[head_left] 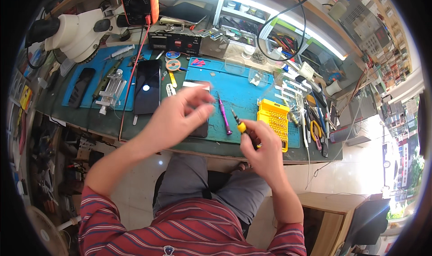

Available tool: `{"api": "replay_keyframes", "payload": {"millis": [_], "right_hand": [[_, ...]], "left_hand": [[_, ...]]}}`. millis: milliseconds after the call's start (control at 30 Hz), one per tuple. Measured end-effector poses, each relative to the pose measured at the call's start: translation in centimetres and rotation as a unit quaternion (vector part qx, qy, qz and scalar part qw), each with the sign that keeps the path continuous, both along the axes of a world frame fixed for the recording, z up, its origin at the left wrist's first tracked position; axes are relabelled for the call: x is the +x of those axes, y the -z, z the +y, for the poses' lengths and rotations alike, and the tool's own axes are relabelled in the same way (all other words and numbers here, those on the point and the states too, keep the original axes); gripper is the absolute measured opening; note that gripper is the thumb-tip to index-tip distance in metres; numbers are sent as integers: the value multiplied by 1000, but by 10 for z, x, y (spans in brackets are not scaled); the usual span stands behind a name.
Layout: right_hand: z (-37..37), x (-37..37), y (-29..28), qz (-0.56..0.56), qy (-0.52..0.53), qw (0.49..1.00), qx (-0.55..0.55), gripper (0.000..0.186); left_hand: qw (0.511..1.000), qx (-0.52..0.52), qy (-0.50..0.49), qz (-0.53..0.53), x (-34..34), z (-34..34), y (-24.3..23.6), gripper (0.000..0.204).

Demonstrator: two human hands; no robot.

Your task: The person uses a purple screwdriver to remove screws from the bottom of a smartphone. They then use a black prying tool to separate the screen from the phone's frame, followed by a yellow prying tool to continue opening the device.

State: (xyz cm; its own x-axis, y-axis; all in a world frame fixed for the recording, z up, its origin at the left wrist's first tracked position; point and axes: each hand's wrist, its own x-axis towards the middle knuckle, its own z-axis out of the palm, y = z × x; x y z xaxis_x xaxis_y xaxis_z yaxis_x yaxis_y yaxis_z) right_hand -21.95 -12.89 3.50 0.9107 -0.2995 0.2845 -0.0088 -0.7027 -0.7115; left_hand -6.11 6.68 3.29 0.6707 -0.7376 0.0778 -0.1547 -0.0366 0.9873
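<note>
My right hand (265, 145) grips a yellow-and-black screwdriver (242, 127), its thin shaft pointing up and away to the left. Over the blue mat, my left hand (184, 114) hovers with loosely bent fingers apart, slightly blurred, and nothing shows in it. Beneath that hand lies a dark, flat phone-like slab (201, 131), mostly covered. Between the hands a slim purple screwdriver (224, 117) rests on the mat. Close to the right hand stands an open yellow bit case (274, 114) with rows of small bits.
A black phone (147, 83) and a metal clamp fixture (112, 92) lie on the left. Behind them are a white microscope (78, 33), a multimeter (137, 3) and solder spools (173, 65). Pliers (316, 130) and other tools crowd the right. A black cable (304, 24) loops overhead.
</note>
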Motion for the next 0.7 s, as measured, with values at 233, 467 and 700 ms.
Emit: {"api": "replay_keyframes", "payload": {"millis": [233, 467, 700], "right_hand": [[22, -36, 22, -24, -36, 996, 79, 31], [27, -67, 45, -29, -25, 996, 84, 33], [12, -103, 67, 3, 2, 990, 139, 31]], "left_hand": [[957, -109, 66, 260, -55, -20, 22, 21], [952, -154, 13, 264, -69, -13, 47, 12], [985, -108, -5, -131, -83, -38, 24, 16]]}}
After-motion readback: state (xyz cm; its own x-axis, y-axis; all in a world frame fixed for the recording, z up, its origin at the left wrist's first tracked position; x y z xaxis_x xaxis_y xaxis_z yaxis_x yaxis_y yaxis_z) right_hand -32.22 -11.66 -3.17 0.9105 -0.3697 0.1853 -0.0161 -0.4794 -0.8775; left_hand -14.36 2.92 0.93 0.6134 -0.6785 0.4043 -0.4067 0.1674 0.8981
